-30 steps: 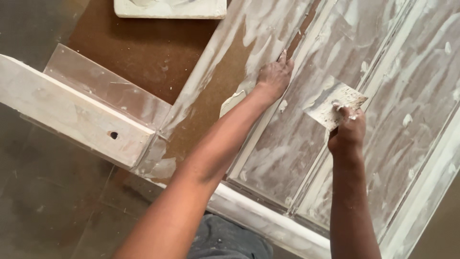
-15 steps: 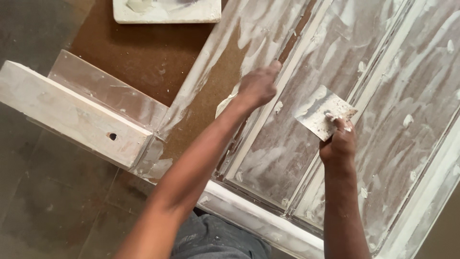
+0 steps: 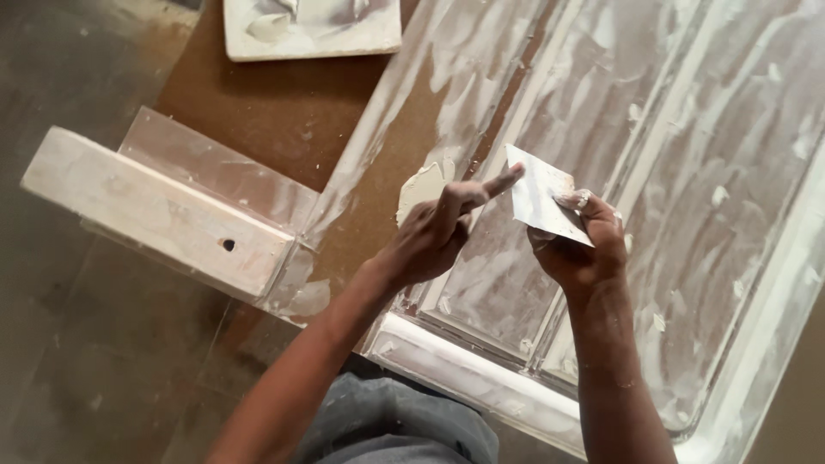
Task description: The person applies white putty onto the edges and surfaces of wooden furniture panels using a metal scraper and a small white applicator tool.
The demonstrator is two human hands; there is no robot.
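Since half a second ago the left hand [image 3: 434, 236] has lifted off the panelled door [image 3: 687, 172] and swung toward the scraper blade [image 3: 541, 196], and the right hand [image 3: 577, 245] has raised that blade clear of the wood. Now the two hands meet in the air just above the door's lower panels. The right hand is closed around the blade's lower edge, thumb on the upper face and fingers beneath, tilting the thin, pale, square sheet up toward the other hand. The left hand holds nothing; its fingers are loosely curled except the index finger [image 3: 494, 184], which stretches straight out so its tip touches the blade's left edge, seemingly to wipe or gather filler from it.

The door lies flat, smeared all over with whitish filler, with bare brown wood showing between its mouldings. A thick dab of filler [image 3: 421, 187] sits on the brown strip just left of the left hand. The door rests on a brown board [image 3: 284, 112]. At the top of the view a square white tile [image 3: 311, 30] carries more filler, well apart from the hands. To the left, a filler-stained wooden block [image 3: 155, 210] with a small dark hole juts out over the grey floor [image 3: 77, 361]. The person's grey trousers [image 3: 395, 425] show at the bottom edge.
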